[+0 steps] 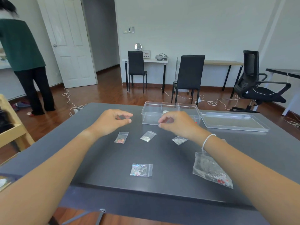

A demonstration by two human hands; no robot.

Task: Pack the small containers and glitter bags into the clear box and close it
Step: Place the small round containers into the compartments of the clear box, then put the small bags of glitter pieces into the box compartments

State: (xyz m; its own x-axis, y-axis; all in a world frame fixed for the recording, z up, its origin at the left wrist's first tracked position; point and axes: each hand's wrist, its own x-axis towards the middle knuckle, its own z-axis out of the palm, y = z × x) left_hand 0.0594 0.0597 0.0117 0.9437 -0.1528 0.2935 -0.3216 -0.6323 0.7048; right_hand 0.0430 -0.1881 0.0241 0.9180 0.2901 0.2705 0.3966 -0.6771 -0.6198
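At frame centre, my left hand [113,120] and right hand [177,122] hover apart, loosely curled, holding nothing. Clear box [170,113] sits just behind, lid [233,121] off. Glitter bags [148,136] below; I'd pinch one bag's edge and lift.

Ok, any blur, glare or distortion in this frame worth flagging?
Head view: wide-angle bending bows the white door and walls; the person in the green top is motion-blurred; soft reflections wash the clear plastic box; both hands stay reasonably sharp.
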